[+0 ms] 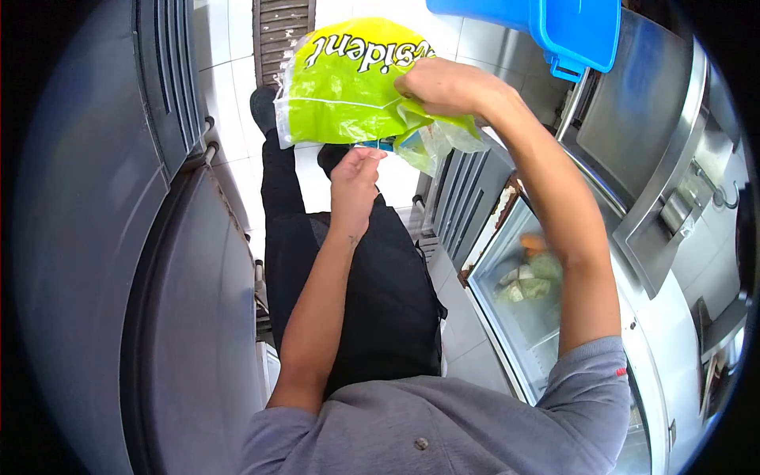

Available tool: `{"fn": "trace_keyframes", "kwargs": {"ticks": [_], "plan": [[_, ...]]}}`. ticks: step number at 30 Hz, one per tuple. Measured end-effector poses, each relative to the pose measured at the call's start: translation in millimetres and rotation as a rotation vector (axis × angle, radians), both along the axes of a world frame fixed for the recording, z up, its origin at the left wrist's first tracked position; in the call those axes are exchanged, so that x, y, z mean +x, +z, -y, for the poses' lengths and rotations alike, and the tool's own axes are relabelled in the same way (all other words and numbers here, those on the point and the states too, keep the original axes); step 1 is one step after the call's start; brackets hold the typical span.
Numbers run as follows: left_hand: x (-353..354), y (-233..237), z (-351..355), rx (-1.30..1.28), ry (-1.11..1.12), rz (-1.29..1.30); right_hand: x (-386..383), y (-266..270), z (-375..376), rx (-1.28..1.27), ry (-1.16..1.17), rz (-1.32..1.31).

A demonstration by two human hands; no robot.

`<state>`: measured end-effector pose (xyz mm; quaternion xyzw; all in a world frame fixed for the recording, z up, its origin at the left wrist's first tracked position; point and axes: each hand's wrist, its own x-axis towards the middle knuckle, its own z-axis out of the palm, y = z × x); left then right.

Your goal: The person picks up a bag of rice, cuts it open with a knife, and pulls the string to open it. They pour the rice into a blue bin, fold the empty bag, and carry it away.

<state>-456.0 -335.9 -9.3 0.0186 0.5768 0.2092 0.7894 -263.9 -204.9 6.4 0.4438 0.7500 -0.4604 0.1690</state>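
Observation:
A yellow-green plastic bag (344, 119) with upside-down black-and-white lettering hangs in front of me above the floor. My right hand (443, 85) is closed on its upper right part, where the plastic bunches up and a clear crumpled piece hangs down. Just below the bag's lower edge is my left hand (354, 186), with thumb and index finger pinched together. A thin white string (378, 145) runs from the bag to those fingertips. Another stretch of white line crosses the bag's face. Whatever the bag contains is hidden.
Dark grey cabinet doors (87, 237) stand close on my left. To the right are a glass-door fridge (511, 317) with wrapped produce inside and a metal counter (633, 119). A blue plastic bin (582, 36) is at the upper right. A slatted drain cover (281, 39) lies in the white tiled floor.

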Motion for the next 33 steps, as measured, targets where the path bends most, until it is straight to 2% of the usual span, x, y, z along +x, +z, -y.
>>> {"fn": "trace_keyframes", "kwargs": {"ticks": [2,3,4,6,7,10,12,14,15,16,18,20,22,24,26,27,28,29,30,32,33], "plan": [[8.8,-2.3,8.8,0.127,-0.194,-0.075,3.0,2.6,-0.6,-0.068,0.084,0.073],[19.0,-8.1,20.6,0.319,-0.243,-0.182,5.5,-3.4,0.3,-0.051,-0.021,-0.050],[27.9,-4.5,30.0,0.444,-0.173,-0.189,6.8,-8.2,-0.2,-0.026,-0.122,-0.175],[41.5,20.9,33.7,0.603,-0.299,-0.285,2.0,-11.9,5.8,-0.013,-0.152,-0.153],[44.1,35.8,30.7,0.473,-0.326,-0.268,-0.6,-11.8,9.1,-0.011,-0.192,-0.132],[28.8,43.4,31.9,0.462,-0.408,-0.320,3.1,-8.3,4.1,-0.079,-0.324,-0.271],[9.4,17.6,48.2,0.474,-0.382,-0.330,8.5,-7.8,4.5,-0.134,-0.401,-0.304],[-9.8,-5.3,45.8,0.351,-0.428,-0.327,15.4,-20.5,9.1,-0.137,-0.508,-0.139],[-14.8,-11.2,43.8,0.301,-0.362,-0.264,22.2,-30.0,14.1,-0.146,-0.627,-0.337],[-12.6,-17.4,44.7,0.306,-0.360,-0.266,25.4,-21.3,9.4,-0.142,-0.625,-0.340],[-3.9,-28.3,56.0,0.393,-0.327,-0.201,26.4,2.0,-2.5,-0.400,-1.010,-0.283],[1.7,-15.0,42.4,0.243,-0.273,-0.061,25.6,-5.0,2.1,-0.418,-1.010,-0.345],[1.0,2.7,39.4,0.352,-0.271,-0.171,15.0,-23.1,12.9,-0.190,-0.751,-0.304],[-6.5,37.2,50.8,0.784,-0.352,-0.225,-3.2,-20.9,7.3,-0.251,-0.447,-0.061],[-8.2,73.7,70.3,0.837,-0.409,-0.115,-4.6,-34.8,10.7,-0.097,-0.594,-0.288],[-11.6,76.0,72.3,0.836,-0.410,-0.119,2.4,-31.1,6.8,-0.280,-0.879,-0.373],[-14.1,74.7,73.1,0.713,-0.486,-0.123,8.6,-18.2,-3.7,-0.463,-1.158,-0.458],[-16.2,72.0,73.9,0.588,-0.559,-0.124,15.0,-15.0,-9.4,-0.526,-1.407,-0.690],[-17.1,63.4,77.2,0.592,-0.559,-0.125,24.1,-9.4,-11.7,-0.495,-1.347,-0.734],[-18.4,48.3,76.1,0.422,-0.579,-0.164,22.6,-7.1,-5.6,-0.480,-1.448,-0.745],[-22.0,45.6,77.8,0.466,-0.561,-0.185,21.6,-8.1,-5.0,-0.479,-1.446,-0.745]]}}
